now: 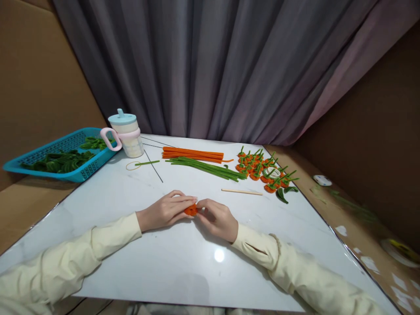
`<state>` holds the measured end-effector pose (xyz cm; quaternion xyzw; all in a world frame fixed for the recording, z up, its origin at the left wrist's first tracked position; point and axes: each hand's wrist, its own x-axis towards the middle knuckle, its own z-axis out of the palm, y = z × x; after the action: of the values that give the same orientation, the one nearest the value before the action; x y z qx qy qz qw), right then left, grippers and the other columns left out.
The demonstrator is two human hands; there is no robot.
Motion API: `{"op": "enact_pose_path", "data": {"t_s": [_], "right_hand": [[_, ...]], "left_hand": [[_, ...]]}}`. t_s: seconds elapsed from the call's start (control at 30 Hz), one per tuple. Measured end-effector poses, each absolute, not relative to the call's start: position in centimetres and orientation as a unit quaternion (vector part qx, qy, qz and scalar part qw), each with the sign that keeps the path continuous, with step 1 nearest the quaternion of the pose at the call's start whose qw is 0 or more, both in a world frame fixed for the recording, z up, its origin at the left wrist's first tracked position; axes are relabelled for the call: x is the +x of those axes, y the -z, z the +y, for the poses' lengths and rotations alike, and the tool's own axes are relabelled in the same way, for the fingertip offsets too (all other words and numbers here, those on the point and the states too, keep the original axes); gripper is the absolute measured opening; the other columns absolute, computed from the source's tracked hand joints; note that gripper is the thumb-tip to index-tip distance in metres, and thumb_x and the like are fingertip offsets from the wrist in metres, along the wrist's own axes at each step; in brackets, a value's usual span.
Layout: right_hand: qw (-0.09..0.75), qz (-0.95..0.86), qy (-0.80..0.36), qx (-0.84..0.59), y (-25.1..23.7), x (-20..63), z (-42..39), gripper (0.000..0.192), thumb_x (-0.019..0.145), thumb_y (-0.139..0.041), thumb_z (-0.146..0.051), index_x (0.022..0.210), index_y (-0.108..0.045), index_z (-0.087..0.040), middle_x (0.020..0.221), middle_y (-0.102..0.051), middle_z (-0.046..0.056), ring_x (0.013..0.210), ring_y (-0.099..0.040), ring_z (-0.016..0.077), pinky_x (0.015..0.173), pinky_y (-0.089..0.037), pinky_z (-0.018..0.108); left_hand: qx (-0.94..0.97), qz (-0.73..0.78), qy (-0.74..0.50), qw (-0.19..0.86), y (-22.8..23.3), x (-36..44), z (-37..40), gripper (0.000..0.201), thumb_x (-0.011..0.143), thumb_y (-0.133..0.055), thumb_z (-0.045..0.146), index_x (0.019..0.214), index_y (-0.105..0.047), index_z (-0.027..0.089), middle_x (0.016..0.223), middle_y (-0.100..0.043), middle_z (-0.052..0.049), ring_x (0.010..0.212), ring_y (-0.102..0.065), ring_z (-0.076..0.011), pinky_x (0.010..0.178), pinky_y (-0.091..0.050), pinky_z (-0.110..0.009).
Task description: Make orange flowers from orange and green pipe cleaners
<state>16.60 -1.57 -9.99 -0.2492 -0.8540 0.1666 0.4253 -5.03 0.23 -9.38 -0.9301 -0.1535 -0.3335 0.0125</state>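
My left hand (pixel 166 211) and my right hand (pixel 218 218) meet at the middle of the white table (pixel 131 245), both pinching a small orange pipe-cleaner coil (pixel 190 210) between the fingertips. Both wrists rest on the tabletop in cream sleeves. Beyond the hands lie a bundle of orange pipe cleaners (pixel 193 154), a bundle of green pipe cleaners (pixel 206 168) and a thin wooden stick (pixel 242 191). A cluster of several finished orange pieces with green stems (pixel 259 168) sits at the far right.
A blue tray (pixel 59 159) of green curled pieces stands at the far left, beside a lidded cup with a pink handle (pixel 126 133). A loose green-and-yellow loop (pixel 141 164) lies near the cup. A tape roll (pixel 273 172) sits among the finished pieces. Grey curtain behind.
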Motion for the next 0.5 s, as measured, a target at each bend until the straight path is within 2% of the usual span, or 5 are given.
{"op": "enact_pose_path", "data": {"t_s": [0.2, 0.5], "right_hand": [[0.452, -0.838, -0.172, -0.252, 9.74, 16.71, -1.49, 0.012, 0.088, -0.050, -0.021, 0.099, -0.052, -0.020, 0.086, -0.062, 0.006, 0.075, -0.060, 0.0154, 0.059, -0.052, 0.025], [0.477, -0.836, -0.149, -0.228, 9.89, 16.52, -1.67, 0.012, 0.090, -0.049, -0.013, 0.097, -0.056, -0.019, 0.085, -0.066, 0.008, 0.079, -0.064, 0.0157, 0.069, -0.054, 0.027]], "left_hand": [[-0.922, -0.164, 0.351, 0.006, 9.26, -5.19, 0.30, 0.047, 0.094, -0.046, 0.017, 0.139, -0.033, 0.016, 0.114, -0.065, -0.018, 0.101, -0.064, -0.0226, 0.080, -0.050, -0.040], [-0.908, -0.168, 0.383, -0.034, 9.43, -5.08, 0.17, 0.051, 0.092, -0.050, 0.015, 0.140, -0.033, 0.019, 0.114, -0.065, -0.016, 0.097, -0.065, -0.0218, 0.079, -0.051, -0.041]]}}
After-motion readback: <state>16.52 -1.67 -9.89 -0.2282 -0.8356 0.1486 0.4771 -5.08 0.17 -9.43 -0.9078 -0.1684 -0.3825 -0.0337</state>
